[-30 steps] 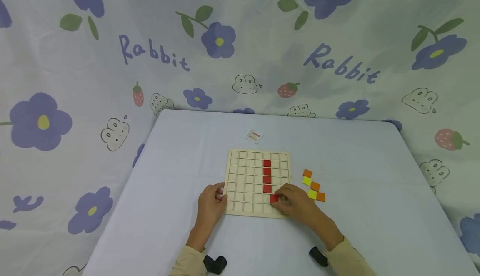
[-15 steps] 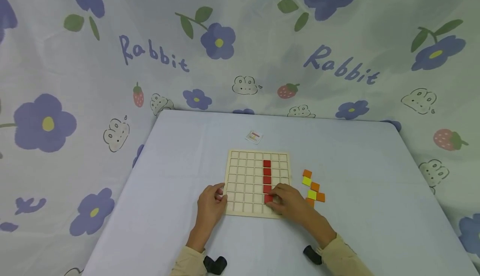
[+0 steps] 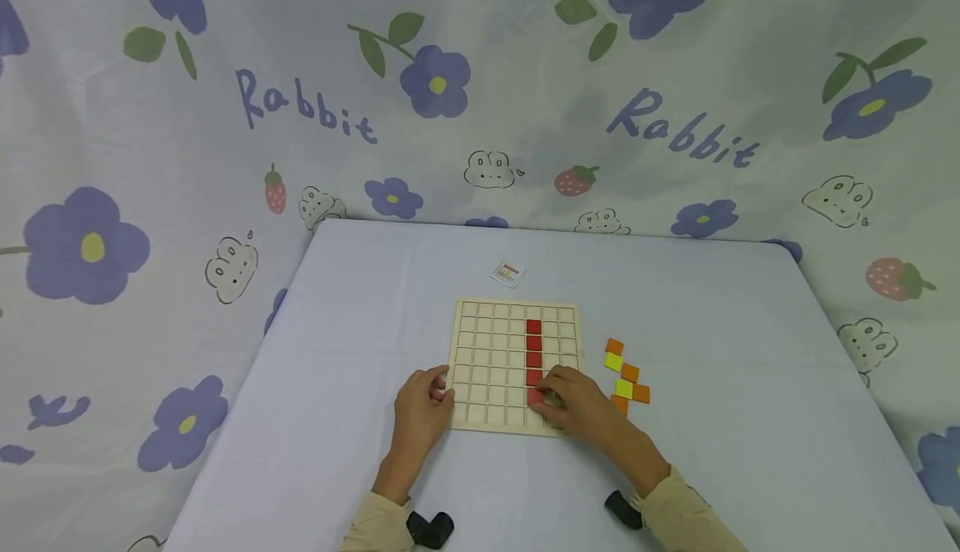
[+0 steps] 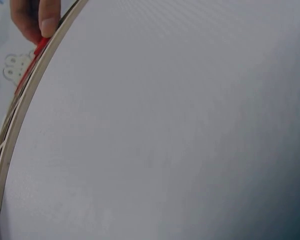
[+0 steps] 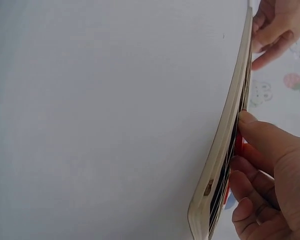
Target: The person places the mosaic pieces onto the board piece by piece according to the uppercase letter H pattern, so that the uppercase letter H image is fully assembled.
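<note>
red tile (image 3: 534, 397) sliding left, lining up under its column

since a second ago, the red tile and the right hand (image 3: 585, 402) have been shifting left together, while the left hand (image 3: 424, 408) is staying at the board's (image 3: 487, 353) left edge.

the right thumb and forefinger are pinching the red tile, which is lying at their tips, to the left of that hand. the right hand is clearly the nearer; the left is sitting well apart across the grid, its bent fingers holding the edge. the tile is looking square, so no long axis is showing; the column itself is running away from the person.

in the grid, four red tiles (image 3: 534, 343) are filling cells of one column, and the pinched one is covering the next cell toward the person. whether it is sitting flush, i cannot tell. loose orange and yellow tiles (image 3: 624, 388) are lying right of the board, and a small card (image 3: 508, 273) is lying beyond it.
</note>
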A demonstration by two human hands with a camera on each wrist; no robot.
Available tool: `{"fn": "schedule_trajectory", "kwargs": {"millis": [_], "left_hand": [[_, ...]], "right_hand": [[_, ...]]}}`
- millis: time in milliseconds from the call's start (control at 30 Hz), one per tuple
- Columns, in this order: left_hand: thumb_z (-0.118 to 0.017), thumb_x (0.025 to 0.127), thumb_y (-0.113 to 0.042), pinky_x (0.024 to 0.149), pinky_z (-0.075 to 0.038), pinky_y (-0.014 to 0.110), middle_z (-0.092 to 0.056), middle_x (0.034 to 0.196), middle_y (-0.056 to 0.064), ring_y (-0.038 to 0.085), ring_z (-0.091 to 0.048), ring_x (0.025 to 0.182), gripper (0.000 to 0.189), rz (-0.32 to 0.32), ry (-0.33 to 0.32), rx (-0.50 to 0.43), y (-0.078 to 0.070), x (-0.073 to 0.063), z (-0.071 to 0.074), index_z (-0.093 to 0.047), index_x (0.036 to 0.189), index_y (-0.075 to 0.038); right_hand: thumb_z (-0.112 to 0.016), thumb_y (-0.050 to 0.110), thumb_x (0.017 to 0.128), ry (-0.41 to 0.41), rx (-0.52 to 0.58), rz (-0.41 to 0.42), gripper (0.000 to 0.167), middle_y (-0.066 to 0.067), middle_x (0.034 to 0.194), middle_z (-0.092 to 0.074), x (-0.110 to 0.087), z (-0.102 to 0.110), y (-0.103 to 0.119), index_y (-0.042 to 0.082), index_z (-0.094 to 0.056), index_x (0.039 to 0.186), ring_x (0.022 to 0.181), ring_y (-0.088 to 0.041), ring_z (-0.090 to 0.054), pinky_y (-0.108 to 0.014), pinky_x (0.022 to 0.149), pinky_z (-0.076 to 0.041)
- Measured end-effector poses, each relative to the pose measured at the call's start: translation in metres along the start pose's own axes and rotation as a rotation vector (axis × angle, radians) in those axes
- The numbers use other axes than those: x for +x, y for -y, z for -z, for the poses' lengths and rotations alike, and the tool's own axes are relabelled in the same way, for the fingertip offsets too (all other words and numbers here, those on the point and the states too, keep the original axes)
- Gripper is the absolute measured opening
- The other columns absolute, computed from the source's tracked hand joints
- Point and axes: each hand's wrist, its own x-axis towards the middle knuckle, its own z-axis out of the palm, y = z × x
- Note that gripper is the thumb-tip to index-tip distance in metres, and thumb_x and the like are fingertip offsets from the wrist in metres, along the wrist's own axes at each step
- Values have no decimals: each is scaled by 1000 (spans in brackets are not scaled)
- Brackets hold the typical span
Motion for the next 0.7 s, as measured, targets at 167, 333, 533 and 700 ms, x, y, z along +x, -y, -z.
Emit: {"fn": "schedule_trajectory", "kwargs": {"millis": [167, 333, 533, 700], "left_hand": [[-73, 82, 6, 62, -51, 15, -63, 87, 6, 9, -59, 73, 36, 11, 0, -4, -1, 0, 0, -71, 118, 1], [-73, 82, 6, 61, -50, 15, -63, 87, 7, 10, -59, 72, 37, 19, 5, -1, -2, -1, 1, -71, 118, 1], [-73, 82, 6, 62, -51, 15, -63, 87, 7, 9, -58, 72, 36, 14, 1, -1, -3, -1, 1, -71, 118, 1], [-73, 82, 6, 61, -51, 15, -63, 87, 7, 8, -58, 72, 36, 8, -4, -11, -4, -1, 1, -71, 117, 1]], "right_hand": [[-82, 23, 83, -10, -4, 16, 23, 2, 89, -62, 1, -2, -1, 9, -73, 99, 79, -5, -49, -17, 67, -49], [-82, 25, 82, -11, 2, -1, 24, 3, 91, -64, -1, -3, -1, 9, -76, 99, 79, -5, -48, -18, 68, -50], [-83, 23, 81, -31, 7, -8, 23, 3, 92, -67, -1, -4, -1, 8, -78, 97, 78, -4, -50, -18, 68, -51], [-83, 22, 81, -29, 16, -10, 22, 2, 91, -68, -1, -4, -1, 8, -78, 97, 78, -5, -51, -18, 68, -51]]}}
